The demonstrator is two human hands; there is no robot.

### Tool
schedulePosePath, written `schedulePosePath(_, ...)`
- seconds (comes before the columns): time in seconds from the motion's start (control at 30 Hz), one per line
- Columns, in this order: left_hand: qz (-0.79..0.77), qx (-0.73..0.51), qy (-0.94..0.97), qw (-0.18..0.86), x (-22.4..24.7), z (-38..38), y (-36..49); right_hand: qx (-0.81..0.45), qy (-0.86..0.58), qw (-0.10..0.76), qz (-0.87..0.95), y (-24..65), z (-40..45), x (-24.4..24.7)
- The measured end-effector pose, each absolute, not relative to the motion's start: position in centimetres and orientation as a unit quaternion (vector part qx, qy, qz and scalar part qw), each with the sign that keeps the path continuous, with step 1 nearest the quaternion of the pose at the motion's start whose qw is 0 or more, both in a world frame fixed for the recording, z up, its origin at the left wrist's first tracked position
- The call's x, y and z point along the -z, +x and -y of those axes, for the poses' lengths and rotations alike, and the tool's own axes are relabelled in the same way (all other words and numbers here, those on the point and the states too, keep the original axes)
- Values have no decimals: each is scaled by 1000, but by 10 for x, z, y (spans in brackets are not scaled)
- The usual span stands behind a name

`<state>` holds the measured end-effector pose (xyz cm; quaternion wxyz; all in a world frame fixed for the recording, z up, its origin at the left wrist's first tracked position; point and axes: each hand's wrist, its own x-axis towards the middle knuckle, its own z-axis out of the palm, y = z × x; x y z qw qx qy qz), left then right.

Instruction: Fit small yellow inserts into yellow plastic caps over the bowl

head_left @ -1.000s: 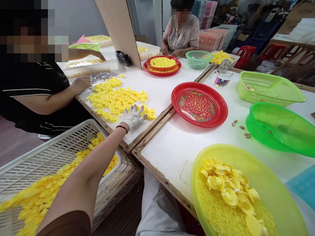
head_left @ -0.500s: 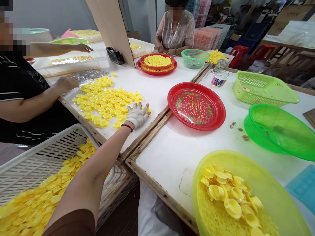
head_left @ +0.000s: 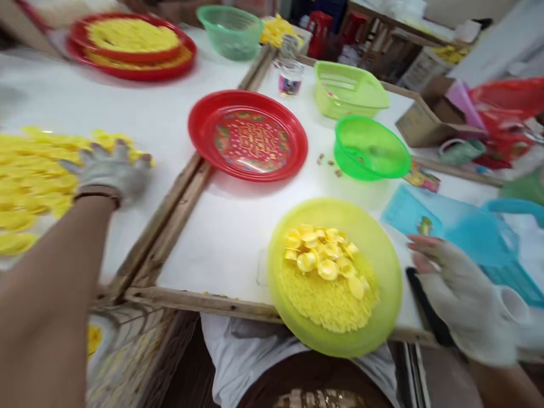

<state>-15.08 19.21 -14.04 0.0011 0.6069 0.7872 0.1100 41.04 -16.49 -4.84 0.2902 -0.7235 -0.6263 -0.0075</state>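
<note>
My left hand (head_left: 113,173), in a white glove with bare fingertips, lies with spread fingers at the right edge of many yellow plastic pieces (head_left: 40,170) on the white table. At the right, my right hand (head_left: 454,289), also gloved, is blurred beside a dark, flat object (head_left: 429,309) at the table edge; its fingers are bent, and whether they hold anything is hard to make out. Between the hands, a yellow basin (head_left: 382,249) contains small yellow cups (head_left: 327,268) on top of fine yellow bits (head_left: 327,306).
A red patterned tray (head_left: 250,139) stands across the wooden table seam. Behind are stacked red trays (head_left: 127,65) and a mint basket (head_left: 232,34). Green baskets (head_left: 369,150), a glass jar (head_left: 291,79) and a blue tray (head_left: 463,221) stand to the right.
The view has swung right and down, so my right hand and the whole yellow basin now show. The co-workers are out of view. My left hand remains spread by the yellow pieces.
</note>
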Motion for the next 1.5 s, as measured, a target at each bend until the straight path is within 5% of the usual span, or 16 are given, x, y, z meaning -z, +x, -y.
schedulePosePath(0.13,-709,-219,670,-25,110,-173,-115,-48,-579,212,786,382,142,60)
schedulePosePath(0.27,-518,-351,779,27,65,-81,-17,-39,-498,36,865,349,114,66)
schedulePosePath(0.37,-351,-276,891,89,55,-1,69,-26,-487,-50,871,347,101,69)
schedulePosePath(0.53,-257,-33,965,45,79,59,152,42,-589,31,806,372,101,64)
schedulePosePath(0.63,-263,3,963,59,89,52,160,-72,-537,93,835,367,117,65)
schedulePosePath(0.77,-368,-132,901,187,83,44,155,-230,-401,22,886,333,133,83)
schedulePosePath(0.93,-471,-299,672,486,72,67,156,-175,-445,-48,877,300,127,105)
schedulePosePath(1.07,-503,-349,563,555,82,82,156,-220,-456,-62,860,302,128,106)
schedulePosePath(1.2,-497,-367,531,580,92,81,151,-312,-465,8,828,313,129,95)
schedulePosePath(1.5,-459,-322,540,628,81,86,155,-724,-431,413,346,348,115,61)
